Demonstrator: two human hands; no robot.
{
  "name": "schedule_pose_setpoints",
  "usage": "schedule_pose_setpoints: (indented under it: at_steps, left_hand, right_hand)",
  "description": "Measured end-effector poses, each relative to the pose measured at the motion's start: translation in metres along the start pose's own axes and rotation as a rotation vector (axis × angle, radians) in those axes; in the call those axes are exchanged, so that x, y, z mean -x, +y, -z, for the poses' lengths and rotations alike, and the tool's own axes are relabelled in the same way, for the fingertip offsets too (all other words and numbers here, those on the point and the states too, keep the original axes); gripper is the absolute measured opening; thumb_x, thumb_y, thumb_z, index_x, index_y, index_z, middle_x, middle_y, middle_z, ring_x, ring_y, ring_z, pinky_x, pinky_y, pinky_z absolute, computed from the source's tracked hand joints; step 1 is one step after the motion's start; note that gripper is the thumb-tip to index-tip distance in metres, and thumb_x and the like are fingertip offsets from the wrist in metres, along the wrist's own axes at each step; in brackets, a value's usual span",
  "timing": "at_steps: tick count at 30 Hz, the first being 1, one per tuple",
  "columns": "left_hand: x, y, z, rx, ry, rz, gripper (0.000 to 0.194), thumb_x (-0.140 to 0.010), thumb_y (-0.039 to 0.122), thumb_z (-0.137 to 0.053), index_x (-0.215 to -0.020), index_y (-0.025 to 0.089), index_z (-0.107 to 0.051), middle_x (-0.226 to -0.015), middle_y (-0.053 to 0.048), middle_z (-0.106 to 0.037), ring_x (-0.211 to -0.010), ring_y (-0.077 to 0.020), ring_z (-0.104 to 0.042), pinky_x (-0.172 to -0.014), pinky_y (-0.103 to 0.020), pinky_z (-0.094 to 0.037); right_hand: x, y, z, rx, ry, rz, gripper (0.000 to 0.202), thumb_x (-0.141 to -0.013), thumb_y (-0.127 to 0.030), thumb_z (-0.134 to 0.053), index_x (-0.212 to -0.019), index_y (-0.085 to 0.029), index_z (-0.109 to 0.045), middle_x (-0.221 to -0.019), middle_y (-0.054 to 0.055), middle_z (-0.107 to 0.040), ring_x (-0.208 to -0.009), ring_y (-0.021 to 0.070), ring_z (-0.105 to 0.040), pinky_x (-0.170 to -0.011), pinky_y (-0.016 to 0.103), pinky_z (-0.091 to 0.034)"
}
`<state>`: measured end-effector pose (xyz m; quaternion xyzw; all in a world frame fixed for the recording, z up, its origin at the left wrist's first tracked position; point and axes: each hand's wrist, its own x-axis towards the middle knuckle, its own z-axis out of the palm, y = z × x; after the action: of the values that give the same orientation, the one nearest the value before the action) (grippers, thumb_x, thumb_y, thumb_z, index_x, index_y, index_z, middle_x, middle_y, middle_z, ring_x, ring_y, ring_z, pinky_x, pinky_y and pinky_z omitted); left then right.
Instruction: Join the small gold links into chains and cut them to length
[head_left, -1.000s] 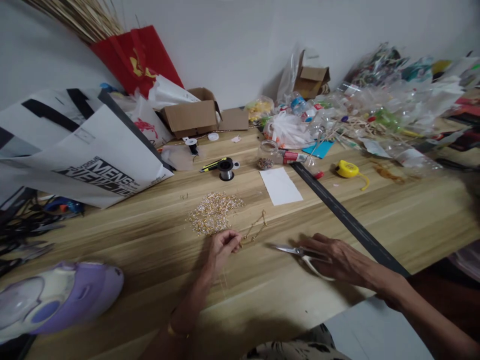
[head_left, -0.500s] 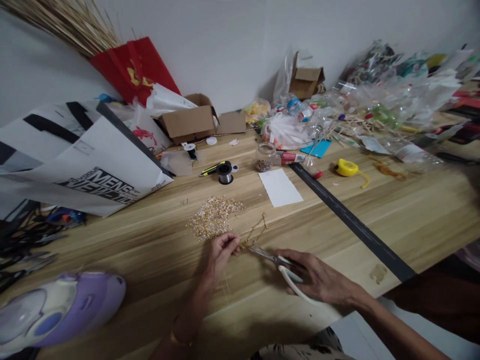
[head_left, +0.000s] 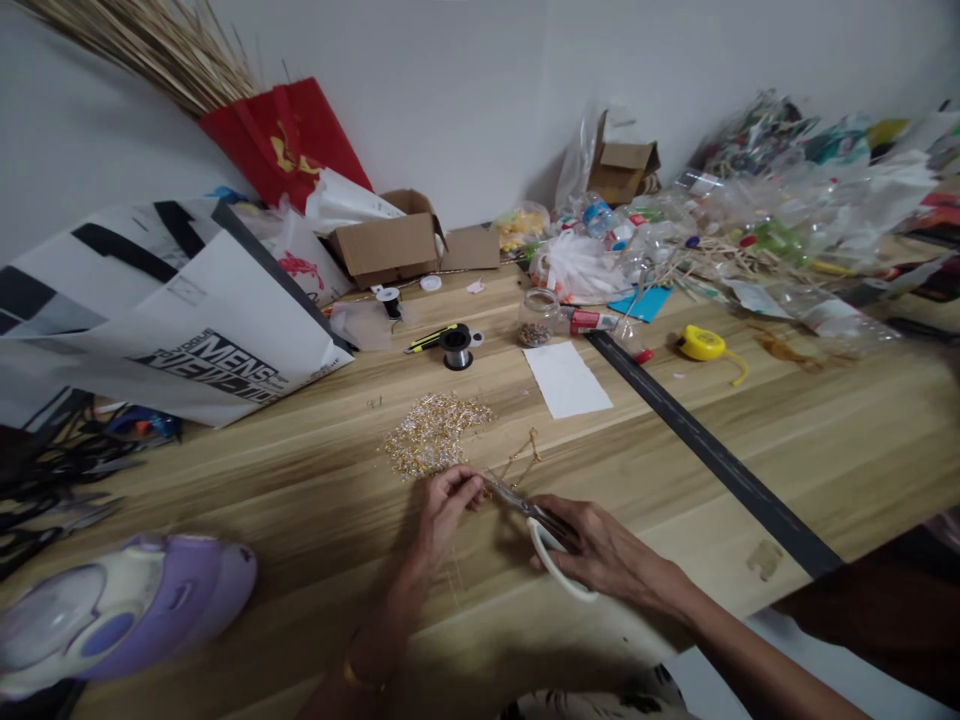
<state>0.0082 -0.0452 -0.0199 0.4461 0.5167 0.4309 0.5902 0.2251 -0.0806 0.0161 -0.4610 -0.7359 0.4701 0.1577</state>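
A right hand grips white-handled scissors over a wooden worktop, their tips at the pinched fingertips of the left hand, which appears to grasp one end of a thin gold chain. That puts the blades within cutting reach of the pinched end; whether they are parted cannot be told. The chain's loop lies just beyond the scissors, beside loose beads. Farther back sit white paper and a wire spool.

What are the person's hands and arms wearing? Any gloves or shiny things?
No gloves: the left hand and right hand are both bare. A thin, gold-coloured bangle circles the left wrist. No sleeves show on the forearms.
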Motion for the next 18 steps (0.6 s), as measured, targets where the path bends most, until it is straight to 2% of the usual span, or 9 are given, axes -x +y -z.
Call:
schedule_pose_setpoints:
  at_steps: [3, 9, 14, 18]
  left_hand:
    - [0.000, -0.001, 0.000, 0.000, -0.014, -0.001, 0.017, -0.070, 0.030, -0.066, -0.072, 0.013, -0.065, -0.061, 0.000, -0.060, -0.055, -0.0110, -0.053, -0.055, -0.022, -0.043]
    - [0.000, -0.001, -0.001, -0.008, -0.030, -0.011, 0.015, -0.070, 0.028, -0.064, -0.072, 0.013, -0.065, -0.060, 0.000, -0.057, -0.054, -0.0102, -0.051, -0.054, -0.021, -0.041]
    - [0.000, 0.001, -0.002, -0.037, -0.023, 0.000, 0.014, -0.071, 0.027, -0.062, -0.071, 0.013, -0.064, -0.061, 0.000, -0.058, -0.056, -0.0105, -0.051, -0.055, -0.021, -0.041]
    - [-0.001, -0.001, -0.002, -0.061, -0.028, -0.005, 0.016, -0.070, 0.028, -0.062, -0.068, 0.013, -0.062, -0.059, 0.000, -0.056, -0.054, -0.0107, -0.051, -0.055, -0.022, -0.042]
  right_hand:
    - [-0.005, -0.002, -0.003, 0.011, 0.007, 0.025, 0.044, -0.078, -0.034, -0.062, -0.118, -0.016, -0.054, -0.073, -0.002, -0.059, -0.059, 0.0108, -0.048, -0.055, 0.020, -0.036]
    - [-0.010, -0.002, -0.008, 0.073, 0.038, 0.061, 0.042, -0.079, -0.027, -0.060, -0.119, -0.018, -0.053, -0.083, 0.002, -0.063, -0.066, 0.0137, -0.054, -0.060, 0.022, -0.040]
    - [-0.011, 0.002, -0.011, 0.077, 0.027, 0.095, 0.041, -0.082, -0.022, -0.056, -0.122, -0.020, -0.049, -0.095, 0.005, -0.064, -0.080, 0.0183, -0.060, -0.072, 0.027, -0.045]
    - [-0.011, 0.004, -0.014, 0.087, 0.028, 0.093, 0.036, -0.084, -0.022, -0.055, -0.119, -0.019, -0.049, -0.095, 0.006, -0.064, -0.084, 0.0195, -0.061, -0.076, 0.028, -0.045]
